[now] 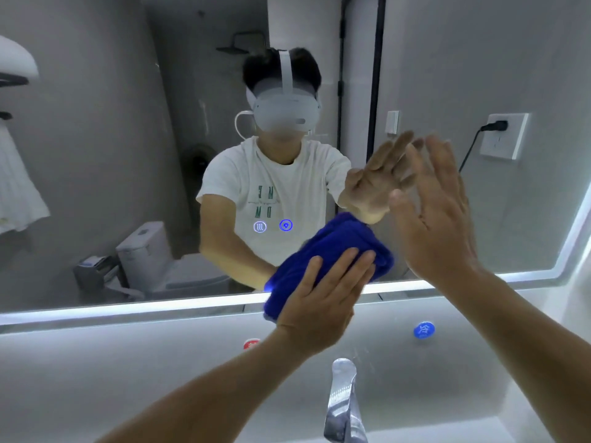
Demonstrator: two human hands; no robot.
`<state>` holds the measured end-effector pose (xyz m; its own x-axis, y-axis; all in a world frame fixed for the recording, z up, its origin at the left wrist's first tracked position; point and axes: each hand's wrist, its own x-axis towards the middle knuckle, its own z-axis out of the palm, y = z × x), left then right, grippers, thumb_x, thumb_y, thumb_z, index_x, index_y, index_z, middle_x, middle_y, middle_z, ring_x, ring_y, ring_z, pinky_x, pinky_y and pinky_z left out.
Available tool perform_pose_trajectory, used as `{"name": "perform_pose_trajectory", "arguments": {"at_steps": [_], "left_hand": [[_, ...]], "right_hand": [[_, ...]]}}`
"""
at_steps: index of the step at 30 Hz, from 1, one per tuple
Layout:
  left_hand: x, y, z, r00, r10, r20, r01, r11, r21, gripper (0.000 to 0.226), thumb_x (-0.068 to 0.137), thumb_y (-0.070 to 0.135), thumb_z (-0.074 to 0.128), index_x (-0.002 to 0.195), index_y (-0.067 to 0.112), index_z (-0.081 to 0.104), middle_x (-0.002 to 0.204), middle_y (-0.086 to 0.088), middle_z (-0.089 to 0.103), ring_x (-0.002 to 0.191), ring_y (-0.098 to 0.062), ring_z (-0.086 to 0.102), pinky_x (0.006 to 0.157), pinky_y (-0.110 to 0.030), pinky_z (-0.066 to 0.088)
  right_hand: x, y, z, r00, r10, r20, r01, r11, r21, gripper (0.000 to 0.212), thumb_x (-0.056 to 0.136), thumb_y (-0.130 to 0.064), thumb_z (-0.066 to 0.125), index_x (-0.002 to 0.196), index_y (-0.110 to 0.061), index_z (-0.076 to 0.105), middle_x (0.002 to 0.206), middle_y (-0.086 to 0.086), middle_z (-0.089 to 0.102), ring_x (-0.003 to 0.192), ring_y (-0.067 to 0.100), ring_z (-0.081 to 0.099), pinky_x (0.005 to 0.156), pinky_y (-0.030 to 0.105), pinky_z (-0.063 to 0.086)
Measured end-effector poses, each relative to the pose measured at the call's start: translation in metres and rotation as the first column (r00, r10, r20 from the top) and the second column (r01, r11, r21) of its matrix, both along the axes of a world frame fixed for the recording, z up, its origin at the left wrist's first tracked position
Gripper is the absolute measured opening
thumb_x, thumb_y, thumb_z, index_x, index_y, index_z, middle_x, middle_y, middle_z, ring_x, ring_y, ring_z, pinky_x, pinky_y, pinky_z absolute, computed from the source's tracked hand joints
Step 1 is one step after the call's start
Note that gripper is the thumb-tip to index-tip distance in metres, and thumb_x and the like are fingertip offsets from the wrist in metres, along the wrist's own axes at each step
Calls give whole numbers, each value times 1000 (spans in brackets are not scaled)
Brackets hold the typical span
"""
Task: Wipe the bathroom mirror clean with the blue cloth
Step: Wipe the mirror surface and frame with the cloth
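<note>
Low on the lit rectangular bathroom mirror point(112, 155), your left hand point(323, 302) presses the folded blue cloth point(335, 241) flat-fingered; your right hand point(438, 219) lies spread, fingers straight, against it. Sweep overlapping strokes with even pressure.

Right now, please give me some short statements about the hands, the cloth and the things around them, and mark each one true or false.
1. The left hand presses the blue cloth on the mirror. True.
2. The right hand grips a spray bottle. False: its fingers are straight and it holds nothing.
3. A black plug sits in the white socket. True.
4. The faucet hangs above the mirror. False: it stands below it.
</note>
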<state>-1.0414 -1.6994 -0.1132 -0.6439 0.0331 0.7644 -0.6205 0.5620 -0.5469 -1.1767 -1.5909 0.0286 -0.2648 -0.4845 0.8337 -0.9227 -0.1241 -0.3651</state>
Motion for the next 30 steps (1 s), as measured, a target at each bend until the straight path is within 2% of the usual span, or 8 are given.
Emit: {"name": "perform_pose_trajectory", "arguments": {"at_steps": [7,10,13,18,21,24,27,30], "left_hand": [[-48,12,5,986,-73,150,80,996,-42,54,101,13,24,155,8,18,164,-7,10,151,-24,11,121,-50,-2],[-17,2,7,982,-94,162,105,992,-62,54,101,10,27,155,9,22,162,-2,21,150,-21,15,122,-48,2],[33,-11,3,988,-49,147,63,994,-94,58,99,15,37,155,10,21,163,-2,17,150,-20,15,122,-48,4],[123,-41,-1,990,64,127,-46,989,-139,65,96,21,39,156,12,15,164,-3,8,149,-21,13,122,-48,2],[175,-56,4,991,99,90,-83,984,-159,63,98,23,36,156,13,14,165,-3,7,150,-21,12,122,-47,4],[225,-67,11,996,94,6,-92,985,-142,65,97,22,41,156,13,16,164,-3,10,151,-22,14,121,-47,14],[271,-77,22,990,91,-109,-102,990,-98,70,96,25,47,156,14,14,164,-2,10,151,-22,14,117,-49,22],[309,-87,37,941,146,-307,-152,988,4,70,99,38,45,156,12,14,163,-8,15,151,-23,11,117,-49,18]], "right_hand": [[-31,7,-2,998,-29,59,30,1000,-9,63,94,-34,33,155,-18,25,165,-3,9,151,11,0,120,34,5],[-17,3,-2,998,-7,57,8,1000,-14,63,94,-32,34,154,-18,26,165,-1,10,151,12,2,122,39,8],[1,-6,2,999,14,44,-13,1000,-28,61,95,-31,35,155,-18,25,165,1,11,151,13,2,122,42,9],[36,-27,0,999,30,-12,-31,999,-21,61,96,-32,35,155,-18,26,164,1,11,151,15,6,119,33,8],[58,-40,-5,998,48,-29,-48,999,-17,63,94,-36,33,154,-18,28,164,2,12,151,16,10,118,35,13],[80,-49,-7,997,22,-71,-26,998,-55,62,96,-38,29,155,-20,24,165,1,10,151,10,3,118,31,6],[103,-53,-8,990,13,-137,-29,993,-117,61,98,-36,30,156,-17,22,165,6,12,152,16,2,117,28,-1],[124,-54,-11,985,27,-173,-51,990,-131,61,100,-39,29,155,-13,25,164,9,13,152,22,4,117,26,0]]}}
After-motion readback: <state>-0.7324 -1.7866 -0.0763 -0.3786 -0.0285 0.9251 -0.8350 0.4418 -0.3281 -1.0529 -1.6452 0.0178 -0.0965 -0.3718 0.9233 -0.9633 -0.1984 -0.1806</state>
